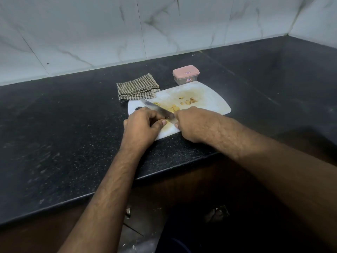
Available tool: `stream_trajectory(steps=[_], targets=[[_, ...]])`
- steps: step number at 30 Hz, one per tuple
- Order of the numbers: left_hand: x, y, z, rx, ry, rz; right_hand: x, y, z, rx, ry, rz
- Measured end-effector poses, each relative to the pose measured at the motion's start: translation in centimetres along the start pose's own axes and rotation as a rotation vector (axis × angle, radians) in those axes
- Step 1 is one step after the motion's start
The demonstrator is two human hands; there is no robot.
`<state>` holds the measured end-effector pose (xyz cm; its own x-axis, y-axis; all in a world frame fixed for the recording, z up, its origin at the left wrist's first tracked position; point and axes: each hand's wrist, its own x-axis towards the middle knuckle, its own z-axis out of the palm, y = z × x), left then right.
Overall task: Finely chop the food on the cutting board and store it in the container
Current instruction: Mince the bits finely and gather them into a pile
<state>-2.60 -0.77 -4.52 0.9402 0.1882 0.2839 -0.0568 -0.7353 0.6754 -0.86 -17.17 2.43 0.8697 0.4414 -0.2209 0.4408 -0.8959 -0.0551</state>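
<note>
A white cutting board (206,99) lies on the black counter. Yellowish chopped food (172,108) sits at its middle, and a few browner bits (189,101) lie farther right. My right hand (190,123) grips the handle of a knife, whose blade (158,109) slants left across the board over the food. My left hand (140,125) is curled at the board's near left, fingertips down beside the blade, thumb by a yellow piece; what its fingers hold is mostly hidden. A small clear container (186,74) with a pink lid on stands just behind the board.
A folded brown-and-white checked cloth (136,87) lies at the board's far left corner. White marble-look tiles (164,24) back the counter. The counter's front edge (164,172) runs under my forearms, with the floor below.
</note>
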Motion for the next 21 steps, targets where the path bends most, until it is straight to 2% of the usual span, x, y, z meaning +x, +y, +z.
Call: stream_trajectory(steps=[4, 21], targets=[[-0.3, 0.2, -0.1, 0.017, -0.003, 0.006, 0.1, 0.3, -0.6, 0.033, -0.056, -0.006], [-0.6, 0.8, -0.4, -0.025, 0.047, -0.063, -1.5, 1.1, 0.5, 0.211, 0.009, 0.023]])
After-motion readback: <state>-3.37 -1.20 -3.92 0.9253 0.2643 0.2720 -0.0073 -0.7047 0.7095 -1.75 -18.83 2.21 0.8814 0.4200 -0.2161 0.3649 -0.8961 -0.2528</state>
